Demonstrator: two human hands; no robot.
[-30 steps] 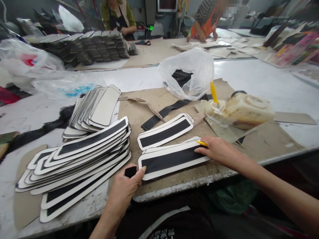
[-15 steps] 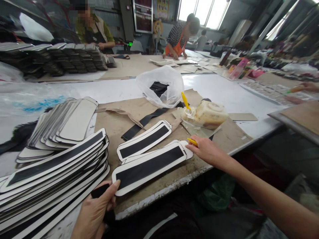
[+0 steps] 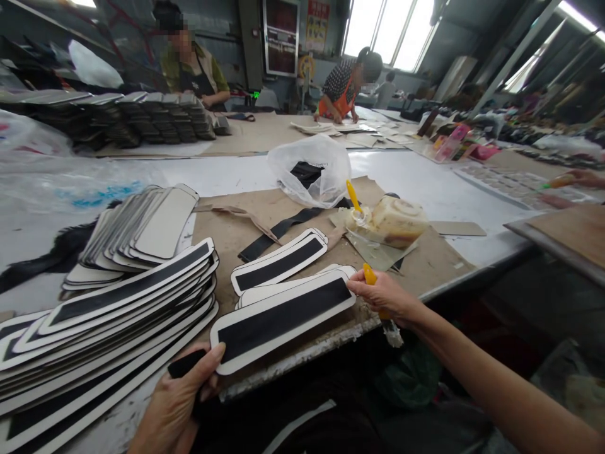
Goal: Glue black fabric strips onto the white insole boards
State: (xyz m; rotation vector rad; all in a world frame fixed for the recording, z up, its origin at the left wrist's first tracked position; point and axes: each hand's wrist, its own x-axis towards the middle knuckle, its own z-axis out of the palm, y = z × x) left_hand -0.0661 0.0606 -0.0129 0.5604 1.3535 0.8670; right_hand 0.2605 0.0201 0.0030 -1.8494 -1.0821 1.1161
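My left hand (image 3: 182, 394) pinches the near left end of a white panel with a black strip (image 3: 286, 318), and a black band (image 3: 189, 364) is also in its grip. At the panel's right end, my right hand (image 3: 382, 295) grips the edge with thumb and finger while holding a yellow-handled brush (image 3: 370, 275), whose bristles hang below the palm. Behind the held panel lie similar panels (image 3: 280, 265) on brown paper. To the left are a tall fanned stack of black-striped panels (image 3: 137, 302) and a pile of plain pale panels (image 3: 163, 224).
A cloudy plastic bag (image 3: 335, 170) with black pieces stands behind. Right of it, a glue-stained container (image 3: 399, 217) has another yellow brush (image 3: 352, 194) beside it. Two people work across the tables; another person's hand (image 3: 579, 178) shows at the right edge.
My right hand has taken hold of the panel's right end, and the panel is lifted off those beneath. The brush has turned, its bristles now visible below my hand. The view has shifted slightly.
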